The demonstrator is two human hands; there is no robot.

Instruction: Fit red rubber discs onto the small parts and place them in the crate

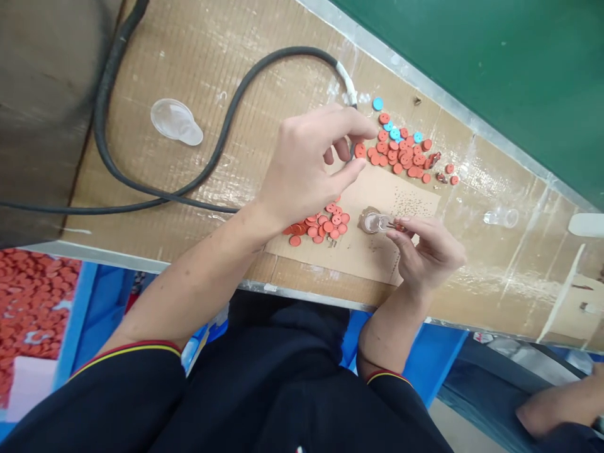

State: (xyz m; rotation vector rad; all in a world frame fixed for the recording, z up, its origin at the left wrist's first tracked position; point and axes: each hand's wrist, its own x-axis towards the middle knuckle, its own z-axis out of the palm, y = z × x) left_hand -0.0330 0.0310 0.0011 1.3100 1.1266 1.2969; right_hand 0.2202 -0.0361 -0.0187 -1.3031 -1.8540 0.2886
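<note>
My left hand (311,160) hovers over the board with thumb and index finger apart. A red button-like disc (360,150) shows in the gap between their tips, and I see no contact with it. Between finger and thumb, my right hand (427,248) pinches a thin brownish piece (396,226) whose kind I cannot make out. Its end reaches a small clear plastic cup (372,221) on the brown paper sheet (363,255). Below my left hand lies a pile of red discs (328,225); a larger heap of red discs (403,154) with a few blue ones is beyond it.
A black cable (236,100) loops across the left side and runs under my left hand. Clear plastic scoops (174,121) lie at left and right. Tiny specks (413,202) dot the sheet. A blue bin (89,314) of red discs stands lower left; another person's arm (561,402) shows lower right.
</note>
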